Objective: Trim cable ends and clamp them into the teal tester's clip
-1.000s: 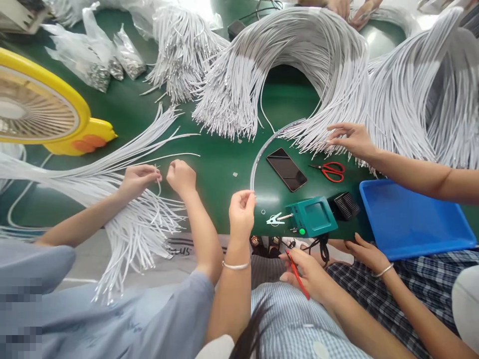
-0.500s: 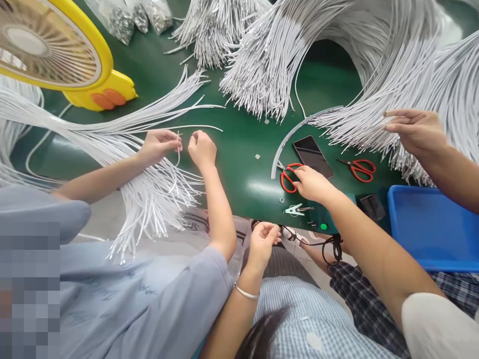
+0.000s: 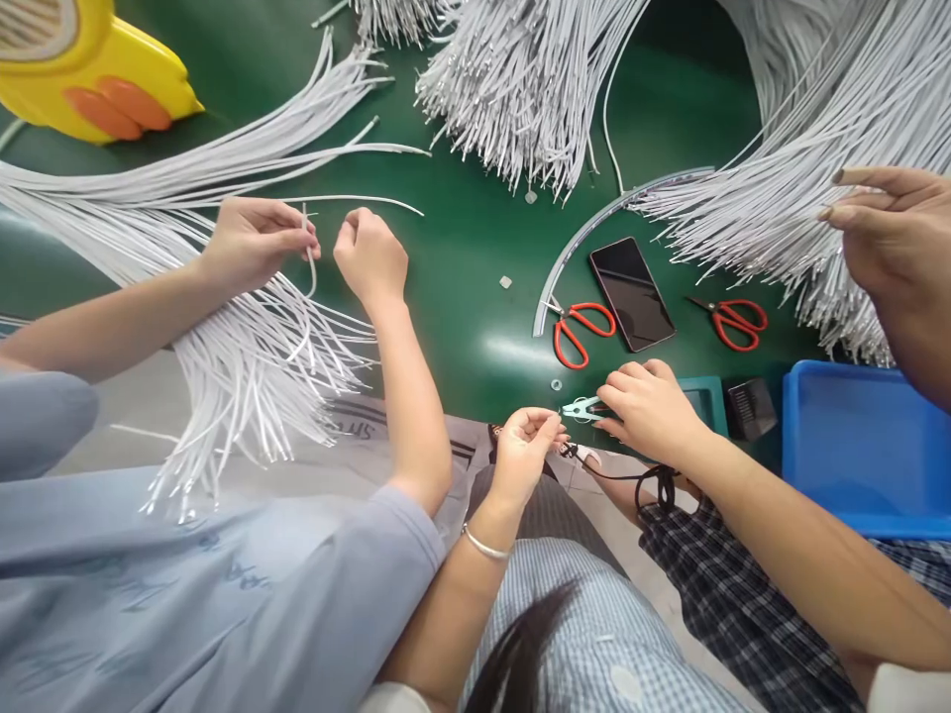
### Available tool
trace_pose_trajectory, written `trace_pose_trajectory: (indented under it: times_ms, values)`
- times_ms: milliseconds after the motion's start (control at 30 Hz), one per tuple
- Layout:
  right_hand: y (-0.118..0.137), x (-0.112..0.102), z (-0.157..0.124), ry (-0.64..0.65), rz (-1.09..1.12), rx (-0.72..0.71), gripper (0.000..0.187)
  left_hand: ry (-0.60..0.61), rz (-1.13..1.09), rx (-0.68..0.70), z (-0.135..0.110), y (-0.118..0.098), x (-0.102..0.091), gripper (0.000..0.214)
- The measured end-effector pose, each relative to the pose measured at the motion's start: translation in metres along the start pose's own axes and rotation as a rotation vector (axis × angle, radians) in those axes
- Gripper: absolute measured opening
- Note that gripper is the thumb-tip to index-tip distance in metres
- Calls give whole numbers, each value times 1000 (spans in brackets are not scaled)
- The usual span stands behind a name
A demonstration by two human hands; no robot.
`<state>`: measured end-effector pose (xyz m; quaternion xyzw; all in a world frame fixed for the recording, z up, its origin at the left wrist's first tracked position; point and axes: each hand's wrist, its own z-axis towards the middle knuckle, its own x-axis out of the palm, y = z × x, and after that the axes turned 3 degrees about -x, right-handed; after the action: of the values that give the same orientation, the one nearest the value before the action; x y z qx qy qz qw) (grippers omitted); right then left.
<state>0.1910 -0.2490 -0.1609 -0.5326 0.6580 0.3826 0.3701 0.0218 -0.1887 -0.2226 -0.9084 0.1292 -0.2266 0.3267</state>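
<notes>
My left hand (image 3: 524, 446), with a silver bangle on its wrist, is held low at the table's front edge. Its thumb and fingertips are pinched together; whatever lies between them is too small to make out. My right hand (image 3: 646, 408) grips a pale mint spring clip (image 3: 581, 408), like a clothespin, by its rear end. The clip's nose points left, close to my left fingertips; whether they touch I cannot tell. Just above lie red-handled scissors (image 3: 583, 332) and a small ring (image 3: 556, 384) on the green table (image 3: 475, 347).
A phone (image 3: 631, 294), a second pair of red-handled scissors (image 3: 735, 322) and a blue tray (image 3: 862, 446) lie to the right. Bundles of white cables (image 3: 512, 89) fill the back. At left, a co-worker's hands (image 3: 260, 243) hold a cable; another person's hand (image 3: 892, 213) is at right.
My right hand has left the red scissors and come down to the mint clip, now held near my left hand. The view has shifted, so the fan shows less.
</notes>
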Motion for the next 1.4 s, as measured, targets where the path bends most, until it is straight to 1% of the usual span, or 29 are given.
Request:
trace_pose_trajectory:
  times_ms: [67, 167, 267, 367, 500, 633, 733, 833, 933, 1033, 1167, 1300, 1400]
  values:
    - [-4, 1, 1, -17, -4, -44, 17, 2, 31, 47, 2, 1, -1, 49]
    - [-9, 5, 0, -54, -4, -96, 17, 22, 108, 119, 3, 4, -3, 34]
    - [-13, 9, 0, -169, -16, -187, 19, 52, 194, 183, 3, 8, -5, 22]
    - [-15, 10, 0, -267, -33, -250, 22, 68, 254, 249, 4, 13, -6, 18]
    - [-16, 10, 0, -319, -34, -264, 24, 56, 299, 337, 6, 20, -7, 17]
    - [-16, 10, 0, -317, -13, -269, 26, -3, 352, 449, 6, 28, -7, 16]
    - [-18, 10, -1, -303, 0, -265, 26, -90, 380, 520, 4, 37, -2, 16]
    - [-18, 9, -1, -285, 8, -257, 25, -197, 372, 542, 0, 44, 6, 16]
    - [-17, 9, 0, -273, 2, -251, 23, -269, 442, 577, -7, 46, 12, 17]
    - [-15, 9, 1, -277, -19, -247, 22, -265, 544, 669, -13, 45, 14, 25]
    - [-15, 9, 1, -278, -23, -254, 23, -254, 623, 782, -16, 44, 14, 36]
    - [-14, 8, 2, -269, -25, -267, 23, -287, 676, 835, -12, 41, 12, 32]
    - [-14, 8, 2, -276, -36, -283, 22, -270, 729, 868, -10, 38, 10, 30]
